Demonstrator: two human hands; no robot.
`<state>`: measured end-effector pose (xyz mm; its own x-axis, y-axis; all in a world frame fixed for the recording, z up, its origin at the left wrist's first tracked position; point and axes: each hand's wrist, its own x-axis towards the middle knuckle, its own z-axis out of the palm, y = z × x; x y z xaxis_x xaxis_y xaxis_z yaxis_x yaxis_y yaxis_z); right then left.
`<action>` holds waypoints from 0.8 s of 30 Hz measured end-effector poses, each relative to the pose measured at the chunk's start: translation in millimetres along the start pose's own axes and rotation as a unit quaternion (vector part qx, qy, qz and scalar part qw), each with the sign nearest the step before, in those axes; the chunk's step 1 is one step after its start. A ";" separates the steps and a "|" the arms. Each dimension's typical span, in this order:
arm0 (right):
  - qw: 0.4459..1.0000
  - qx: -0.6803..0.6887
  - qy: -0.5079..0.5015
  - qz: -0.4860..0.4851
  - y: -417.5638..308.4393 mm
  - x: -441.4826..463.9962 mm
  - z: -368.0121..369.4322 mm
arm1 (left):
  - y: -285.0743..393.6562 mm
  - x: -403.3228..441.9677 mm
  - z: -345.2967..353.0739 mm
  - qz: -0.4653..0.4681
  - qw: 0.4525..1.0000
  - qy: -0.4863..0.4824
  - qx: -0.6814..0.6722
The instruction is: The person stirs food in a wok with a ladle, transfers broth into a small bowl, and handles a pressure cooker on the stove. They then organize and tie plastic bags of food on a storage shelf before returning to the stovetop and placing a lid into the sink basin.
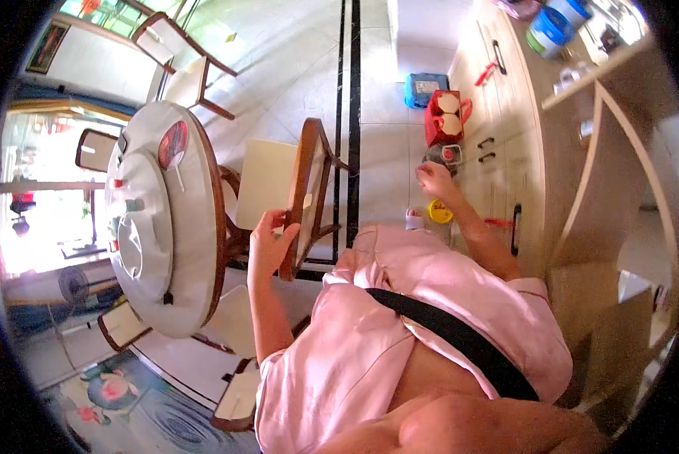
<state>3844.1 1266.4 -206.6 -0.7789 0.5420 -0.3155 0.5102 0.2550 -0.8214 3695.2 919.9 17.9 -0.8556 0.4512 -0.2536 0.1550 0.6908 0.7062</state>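
My left hand [273,244] is closed around the edge of the wooden backrest of a chair [303,200], thumb on one side and fingers on the other. The chair has a pale seat and stands beside a round table [192,257] with a white cover. My right hand [435,181] hangs over the floor with its fingers curled together; whether they hold something small cannot be made out. Just beyond it are a dark bag or container [444,157] with a red-and-white top and a red bag [445,119]. A yellow round object [439,212] lies below the hand.
Light wooden cabinets [506,129] line the right side, with blue tubs [555,34] on top. A blue package [425,89] lies on the tiled floor. Another chair [184,64] stands at the upper left, and a fan [74,285] at the far left.
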 end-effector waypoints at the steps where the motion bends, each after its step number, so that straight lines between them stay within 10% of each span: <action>1: 0.997 0.055 -0.044 -0.016 -11.4 19.5 5.0 | 6.2 -2.4 -0.4 -0.022 0.999 0.009 0.025; 10: 0.923 0.194 -0.327 -0.065 -180.7 146.2 76.5 | 13.5 52.3 -17.1 -0.110 0.989 -0.101 -0.020; 13: 0.894 -0.019 -0.372 -0.248 -217.2 166.1 71.9 | 21.8 94.8 -19.3 -0.090 0.990 -0.102 -0.040; 18: 0.779 0.034 -0.621 -0.082 -232.9 211.1 67.7 | 49.7 167.6 -5.7 -0.009 0.978 -0.207 0.012; 24: 0.655 -0.067 -0.731 -0.180 -270.6 285.9 89.0 | 58.1 217.7 -5.9 -0.069 0.941 -0.332 0.004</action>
<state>3450.9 1281.1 -116.8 -0.3245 -0.8936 -0.3100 0.1480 0.2758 -0.9498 3515.0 1054.9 7.6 -0.3713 0.6091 -0.7008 0.0713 0.7712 0.6325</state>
